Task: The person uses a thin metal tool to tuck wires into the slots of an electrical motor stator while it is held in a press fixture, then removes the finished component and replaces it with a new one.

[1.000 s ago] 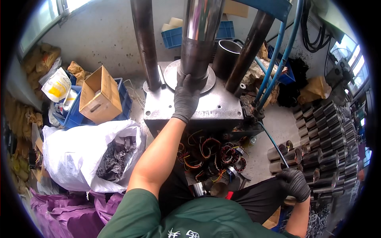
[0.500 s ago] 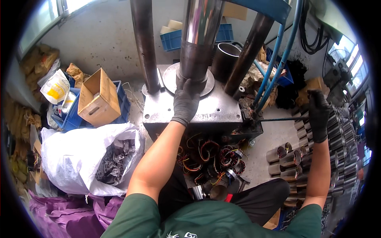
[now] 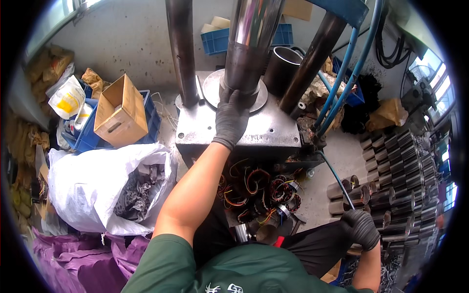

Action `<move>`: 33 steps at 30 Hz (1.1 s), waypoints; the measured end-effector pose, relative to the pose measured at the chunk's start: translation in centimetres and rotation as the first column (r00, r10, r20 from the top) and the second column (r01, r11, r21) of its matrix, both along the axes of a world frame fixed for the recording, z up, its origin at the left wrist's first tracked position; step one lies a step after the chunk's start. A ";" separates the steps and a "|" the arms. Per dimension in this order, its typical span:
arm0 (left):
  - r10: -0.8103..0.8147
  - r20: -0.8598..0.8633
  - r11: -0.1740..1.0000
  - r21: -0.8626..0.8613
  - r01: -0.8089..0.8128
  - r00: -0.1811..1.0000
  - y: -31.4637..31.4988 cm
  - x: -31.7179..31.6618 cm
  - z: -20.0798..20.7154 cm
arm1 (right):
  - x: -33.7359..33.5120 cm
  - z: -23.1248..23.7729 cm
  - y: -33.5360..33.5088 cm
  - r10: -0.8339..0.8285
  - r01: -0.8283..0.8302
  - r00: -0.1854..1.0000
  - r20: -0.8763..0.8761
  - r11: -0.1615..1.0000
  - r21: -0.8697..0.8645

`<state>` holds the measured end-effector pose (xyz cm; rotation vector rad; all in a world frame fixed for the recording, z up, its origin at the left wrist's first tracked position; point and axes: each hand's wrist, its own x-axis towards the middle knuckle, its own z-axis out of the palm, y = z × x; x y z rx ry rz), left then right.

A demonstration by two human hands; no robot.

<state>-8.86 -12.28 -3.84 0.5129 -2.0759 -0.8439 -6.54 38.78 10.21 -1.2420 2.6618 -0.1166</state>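
Observation:
My left hand [image 3: 231,121], in a dark grey glove, reaches forward to the foot of a metal cylinder [image 3: 243,66]. Its fingers lie against the near side of the cylinder; their tips are partly hard to make out. The cylinder stands upright on a round steel plate [image 3: 211,92] on the press bed [image 3: 195,128]. At the lower right, my gloved right hand [image 3: 360,229] is closed round the end of a thin lever rod [image 3: 336,178]. That rod slopes down toward me from the press's right side.
Dark columns [image 3: 181,53] and blue hoses [image 3: 352,73] flank the cylinder. Wound stators [image 3: 256,183] lie below the bed. Rows of metal sleeves [image 3: 391,166] stand right. Leftward are a cardboard box [image 3: 119,132], a white sack [image 3: 88,188] and purple cloth [image 3: 73,266].
My right hand has swung down toward me, tilting the lever rod from nearly level to a steep slope. My left hand stays at the cylinder's foot.

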 end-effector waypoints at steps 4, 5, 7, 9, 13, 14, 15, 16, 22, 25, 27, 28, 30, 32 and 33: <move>-0.016 0.032 1.000 0.024 0.016 0.999 0.4 0.4 0.8 | -0.9 2.5 -1.7 -0.053 0.052 0.999 -0.005 0.997 -0.054; -0.029 0.024 0.999 0.039 0.028 0.999 0.5 0.5 1.0 | -1.2 2.3 -1.5 -0.046 0.043 0.998 -0.034 0.994 -0.104; -0.040 0.018 0.998 0.049 0.039 0.999 0.3 0.6 0.9 | -1.5 2.2 -1.5 -0.045 0.036 0.998 -0.052 0.984 -0.172; -0.034 0.023 0.999 0.041 0.033 0.999 -0.1 0.6 0.6 | -1.4 2.3 -1.9 -0.052 0.045 0.998 -0.027 0.976 -0.213; -0.027 0.061 0.998 0.061 0.023 0.998 0.2 0.6 0.8 | -0.9 1.6 -0.9 -0.002 0.001 1.000 -0.014 1.000 -0.022; -0.023 0.062 0.998 0.055 0.020 0.998 0.2 0.5 0.8 | -0.9 1.1 -0.3 0.006 -0.006 1.000 -0.020 1.000 0.003; -0.020 0.062 0.999 0.049 0.017 0.998 0.2 0.4 0.9 | -1.0 0.6 0.4 0.014 -0.013 1.000 -0.025 1.000 0.028; -0.018 0.039 0.999 0.035 0.017 0.999 0.1 0.3 0.7 | -1.0 0.5 0.4 0.024 -0.022 0.999 -0.027 0.998 0.050; 0.003 0.008 1.000 0.000 -0.003 1.000 0.0 0.2 0.3 | -0.9 2.1 -1.5 -0.025 0.022 0.999 -0.034 0.994 -0.105; -0.006 0.010 1.000 0.003 0.006 1.000 -0.2 0.4 0.1 | -0.9 2.5 -1.9 -0.091 0.090 0.996 -0.004 0.986 -0.138; -0.021 0.017 0.999 0.028 0.021 1.000 -0.2 0.4 0.1 | -1.1 2.4 -1.7 -0.094 0.093 0.996 -0.003 0.987 -0.129; -0.029 0.020 0.999 0.040 0.028 0.999 -0.2 0.5 0.3 | -1.3 2.0 -1.1 -0.025 0.025 1.000 -0.004 0.998 -0.065; -0.043 0.008 0.998 0.038 0.042 0.999 0.0 0.5 0.5 | -1.5 1.1 0.3 0.110 -0.110 0.994 0.006 0.992 0.064; -0.049 0.005 0.998 0.034 0.049 0.999 0.0 0.5 0.5 | -1.3 0.9 0.4 0.072 -0.073 0.997 0.011 0.994 0.087; -0.050 0.008 0.998 0.034 0.050 0.999 0.0 0.5 0.5 | -1.3 1.0 0.3 0.037 -0.038 0.999 0.010 0.998 0.054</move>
